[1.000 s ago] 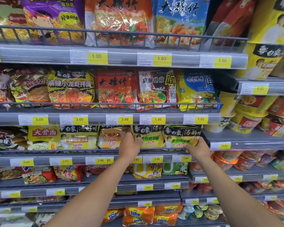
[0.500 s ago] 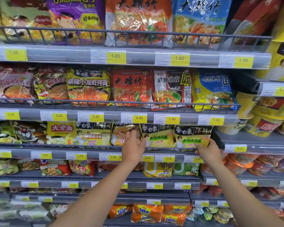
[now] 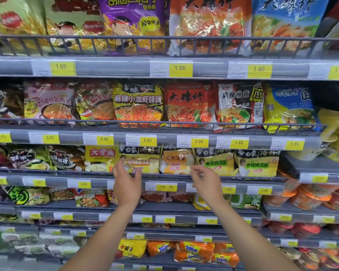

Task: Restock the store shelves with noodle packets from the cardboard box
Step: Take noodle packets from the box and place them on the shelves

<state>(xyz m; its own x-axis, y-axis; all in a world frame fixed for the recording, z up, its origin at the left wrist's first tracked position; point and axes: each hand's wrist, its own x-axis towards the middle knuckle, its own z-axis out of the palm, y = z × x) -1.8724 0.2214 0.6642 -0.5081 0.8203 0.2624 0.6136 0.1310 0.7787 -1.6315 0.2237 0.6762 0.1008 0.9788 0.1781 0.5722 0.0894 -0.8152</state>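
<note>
We have both hands raised to the third shelf (image 3: 47, 181), and neither grip holds anything: our left hand (image 3: 126, 185) is loosely spread in front of the yellow noodle packet (image 3: 140, 160), our right hand (image 3: 205, 182) half curled just below the orange packet (image 3: 176, 161). The cardboard box is out of view. The step looks like straightening the row, so we should press the packets back evenly behind the wire rail (image 3: 243, 178) and keep their faces upright. The rail stands in the way of any straight pull. Neighbouring packets crowd both sides, and noodle cups (image 3: 305, 200) sit to the right.
</note>
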